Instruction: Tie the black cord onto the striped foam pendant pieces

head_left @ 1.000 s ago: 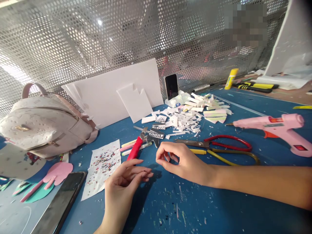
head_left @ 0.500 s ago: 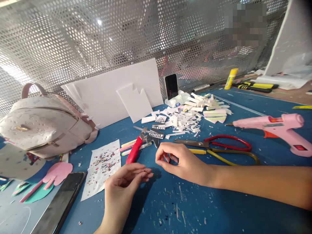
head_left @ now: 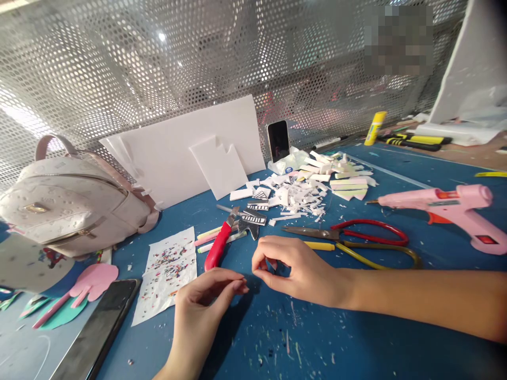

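Note:
My left hand (head_left: 208, 301) hovers over the blue table with thumb and fingertips pinched together. Whatever may be between them is too small to make out. Close to its right, my right hand (head_left: 291, 269) is curled, thumb tip against the index finger, and what it may hold cannot be seen. The two hands are apart. Just beyond my left hand lies a red-handled craft knife (head_left: 219, 245). Left of it is a white paper sheet (head_left: 148, 301) with many tiny coloured bits on it. Scissors (head_left: 372, 235) with red and yellow handles lie behind my right hand.
A pink glue gun (head_left: 447, 203) lies at the right. White foam scraps (head_left: 299, 195) are heaped behind the hands, near a standing phone (head_left: 279, 140). A white board (head_left: 174, 153) leans on the perforated metal screen. At left are a backpack (head_left: 91, 195) and a dark phone (head_left: 97, 327).
My left hand's fingers have drawn closer together, and the hand has shifted slightly right. My right hand has dropped a little. The other things have stayed in place.

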`<state>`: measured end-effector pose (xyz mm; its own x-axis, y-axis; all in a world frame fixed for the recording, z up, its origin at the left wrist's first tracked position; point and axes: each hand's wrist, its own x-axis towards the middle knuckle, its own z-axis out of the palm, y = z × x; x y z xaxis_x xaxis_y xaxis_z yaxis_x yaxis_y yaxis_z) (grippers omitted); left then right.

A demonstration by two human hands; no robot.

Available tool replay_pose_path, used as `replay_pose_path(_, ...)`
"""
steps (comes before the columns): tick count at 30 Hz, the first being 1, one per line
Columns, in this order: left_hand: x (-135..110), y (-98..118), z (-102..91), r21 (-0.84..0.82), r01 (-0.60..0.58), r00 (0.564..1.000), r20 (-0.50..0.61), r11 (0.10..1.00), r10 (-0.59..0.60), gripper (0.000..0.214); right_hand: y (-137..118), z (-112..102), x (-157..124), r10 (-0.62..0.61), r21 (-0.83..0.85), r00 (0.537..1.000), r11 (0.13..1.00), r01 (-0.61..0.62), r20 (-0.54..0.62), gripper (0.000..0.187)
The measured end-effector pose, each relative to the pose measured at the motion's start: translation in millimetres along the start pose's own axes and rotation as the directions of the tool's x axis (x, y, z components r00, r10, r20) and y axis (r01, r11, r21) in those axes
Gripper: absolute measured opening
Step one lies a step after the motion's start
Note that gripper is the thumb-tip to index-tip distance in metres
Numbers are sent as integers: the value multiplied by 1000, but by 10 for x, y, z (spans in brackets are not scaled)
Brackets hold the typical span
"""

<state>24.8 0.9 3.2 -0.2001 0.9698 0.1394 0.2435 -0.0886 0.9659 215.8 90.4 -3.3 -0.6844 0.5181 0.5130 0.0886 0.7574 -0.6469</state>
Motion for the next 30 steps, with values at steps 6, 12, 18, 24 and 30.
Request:
replay_pose_path(6, -23, -23, 0, 36, 17, 998, 59, 999, -19, 9, -16, 0, 10, -86, -39, 995, 995, 88, 48, 8)
replay_pose_path(12, -23, -10, 13, 19, 48, 996, 75, 999, -49, 11, -14, 1, 11, -100, -44, 992, 994, 103, 73, 7)
replay_pose_path(18, 1, -29, 6, -28, 35, 995, 98, 999, -32, 11, -11, -3, 7, -92, -35, 992, 995, 96, 90, 6)
replay_pose_path(24, -31, 11, 22, -4, 41, 997, 66, 999, -41, 11, -5, 1, 3, -69, -57, 990, 996, 76, 121, 6)
replay_pose_path(30, -32, 8, 25, -50, 47, 993, 114, 998, -41, 6, -2, 1, 2, -63, -46, 990, 997, 69, 130, 4)
